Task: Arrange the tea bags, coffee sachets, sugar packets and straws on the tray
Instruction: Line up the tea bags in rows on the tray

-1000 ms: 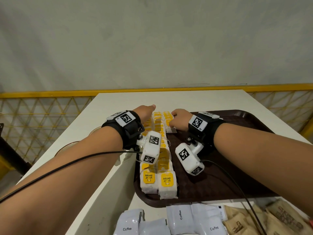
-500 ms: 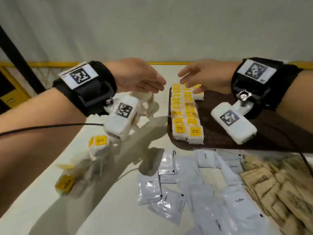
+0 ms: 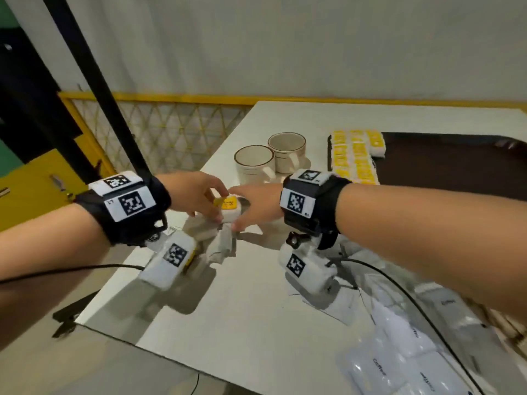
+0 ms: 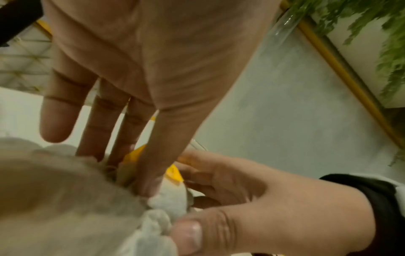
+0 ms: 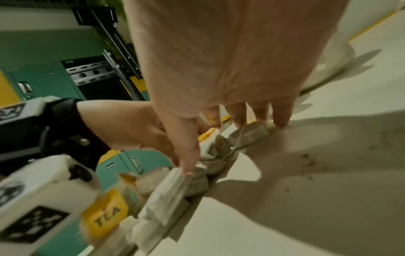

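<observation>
Head view, centre frame: the left hand and right hand close together round a loose pile of white paper tea bags with yellow tags on the white table, fingers curled onto the pile. Gathering is in hand, I judge; next comes a lift toward the dark brown tray at upper right, beside the rows laid there.

Coffee sachets blurred, cut off at frame edge.
</observation>
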Motion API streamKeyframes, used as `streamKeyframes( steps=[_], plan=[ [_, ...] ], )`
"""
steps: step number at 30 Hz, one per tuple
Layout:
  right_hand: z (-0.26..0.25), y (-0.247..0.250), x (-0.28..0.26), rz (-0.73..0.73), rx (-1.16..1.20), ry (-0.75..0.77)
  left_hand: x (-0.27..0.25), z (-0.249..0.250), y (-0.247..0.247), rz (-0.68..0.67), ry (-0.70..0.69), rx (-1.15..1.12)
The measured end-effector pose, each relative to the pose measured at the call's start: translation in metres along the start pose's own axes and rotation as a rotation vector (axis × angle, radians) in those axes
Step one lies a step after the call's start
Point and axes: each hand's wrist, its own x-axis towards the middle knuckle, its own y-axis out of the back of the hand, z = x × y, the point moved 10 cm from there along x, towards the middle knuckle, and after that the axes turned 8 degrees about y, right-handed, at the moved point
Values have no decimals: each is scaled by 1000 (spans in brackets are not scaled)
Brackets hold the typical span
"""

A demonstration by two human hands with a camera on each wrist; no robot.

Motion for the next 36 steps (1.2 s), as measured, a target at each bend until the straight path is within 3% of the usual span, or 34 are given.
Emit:
streamKeyframes(
  steps=[2, 6, 9, 12, 14, 18, 21, 26, 28, 32, 36],
  plan=[
    [-2, -4, 7, 15, 65, 4, 5, 2, -2, 11, -16, -79],
    [4, 0, 11, 36, -135, -69, 5, 1, 5, 20, -19, -241],
    [4, 0, 13, 32, -232, -57, -7, -6, 21, 40, -28, -99],
    [8, 0, 10, 48, -273, -35, -24, -22, 1, -141, 26, 94],
    [7, 2, 7, 71, -260, -16, -29, -27, -18, -231, 40, 106],
    [13, 23, -10, 142, -196, -65, -20, -21, -18, -100, 2, 26],
    [27, 49, -39, 283, 55, -107, -16, -17, -12, -74, -17, -70],
    [51, 58, -102, 425, 987, -97, -25, 13, 30, 134, -123, -165],
    [60, 55, -128, 438, 1204, -100, -31, 35, 39, 169, -184, -323],
    [84, 46, -174, 566, 1468, -104, -32, 99, 25, 37, -312, -707],
    [105, 34, -203, 714, 1574, -131, -27, 168, -5, -62, -387, -830]
  ],
)
